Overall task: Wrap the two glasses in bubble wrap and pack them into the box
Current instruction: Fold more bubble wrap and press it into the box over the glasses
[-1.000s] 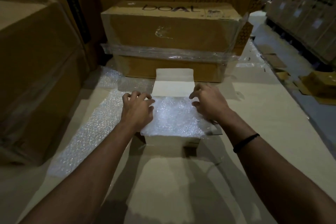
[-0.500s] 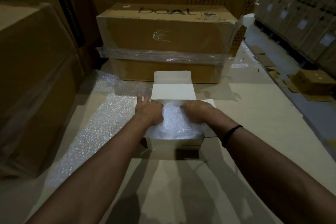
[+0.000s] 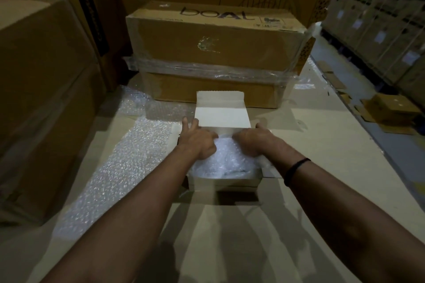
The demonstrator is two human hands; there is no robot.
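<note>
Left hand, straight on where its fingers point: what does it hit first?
The left hand likely meets the left edge of the box lid first; missing that, the taped carton behind. Depth unclear.

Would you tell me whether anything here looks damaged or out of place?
The large brown cardboard carton behind the small white box has a scuffed, pale patch on its front face; otherwise nothing stands out.

A thin black band [image 3: 296, 170] is circling the person's right wrist, sitting well back from the fingers [image 3: 262, 126] of the right hand [image 3: 253, 143]. The left forearm [image 3: 138, 202] and right forearm [image 3: 345, 193] are showing bare, as is the left hand [image 3: 197, 145].
</note>
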